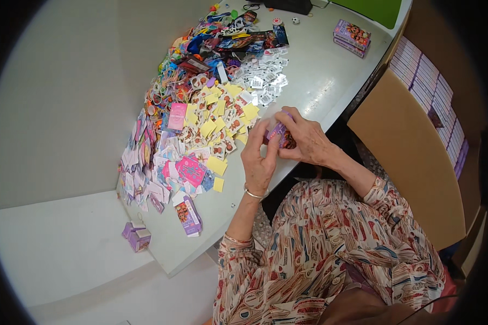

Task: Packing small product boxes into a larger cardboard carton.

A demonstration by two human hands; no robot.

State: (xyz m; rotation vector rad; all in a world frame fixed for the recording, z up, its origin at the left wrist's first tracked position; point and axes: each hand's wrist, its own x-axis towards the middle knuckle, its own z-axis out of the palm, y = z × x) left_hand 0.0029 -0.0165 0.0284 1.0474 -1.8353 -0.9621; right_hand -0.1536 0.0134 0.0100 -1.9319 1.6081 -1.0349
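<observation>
Nearest the camera, the person's patterned sleeves rose from the lower edge, a bangle circling the left wrist. Just beyond, the left hand and the right hand met over the near edge of the white table, both closed around a small purple box pinched between their fingertips (its lower part was hidden behind the fingers). The box was held just above the tabletop, beside the yellow cards.

To the left of the hands, a flat purple carton lay near the table's corner, and two small purple boxes sat on the lower white surface past that corner. Farther in, loose yellow paper squares mixed with small printed picture cards, and a pink patterned card lay among them. Beyond those, a pink packet rested on the heap, with clear little sachets to its right. At the far end was a tangle of colourful trinkets, and a stack of purple boxes stood well apart near the table's right edge. On the right, a cardboard carton held rows of purple boxes.
</observation>
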